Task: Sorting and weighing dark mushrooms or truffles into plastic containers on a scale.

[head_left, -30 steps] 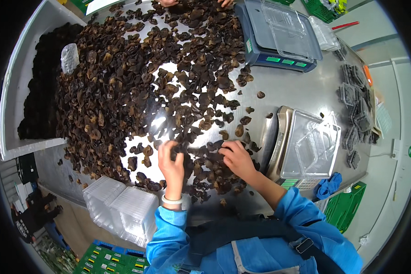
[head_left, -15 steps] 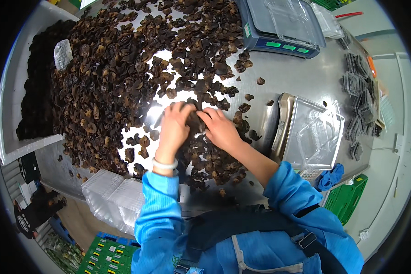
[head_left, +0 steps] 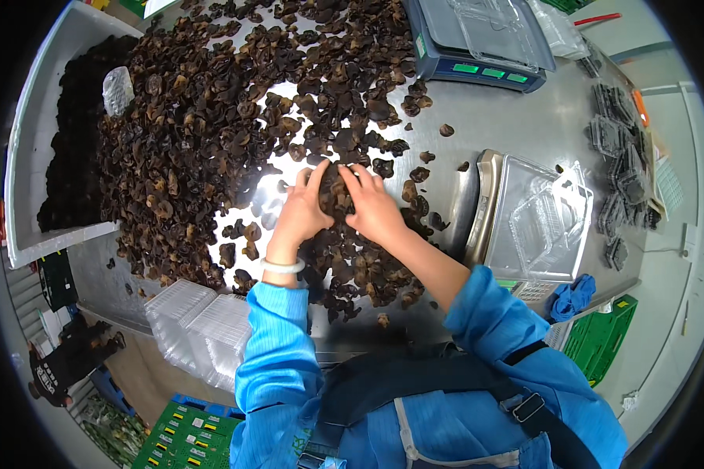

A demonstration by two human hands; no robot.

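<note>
My left hand (head_left: 299, 213) and my right hand (head_left: 377, 211) rest on dark brown wood ear mushrooms (head_left: 338, 195) near the middle of the steel table. Both hands have fingers stretched forward and thumbs apart, with a small heap of the mushrooms between them. My fingertips touch the heap from either side; the undersides of the fingers are hidden. A white bangle (head_left: 282, 266) circles my left wrist. More mushrooms lie below my palms, and a large spread of them (head_left: 188, 133) covers the left and far side.
A white foam box (head_left: 35, 156) holding dark mushrooms stands at far left. Stacked clear trays (head_left: 199, 328) sit at the near left edge. On the right are a scale with clear trays (head_left: 536, 219), another scale (head_left: 477, 74), a blue cloth (head_left: 572, 297) and several filled packs (head_left: 622, 172).
My fingers have straightened and spread over the heap, where they were bent in close together before. The hands remain at nearly the same spot, and the view has shifted slightly.
</note>
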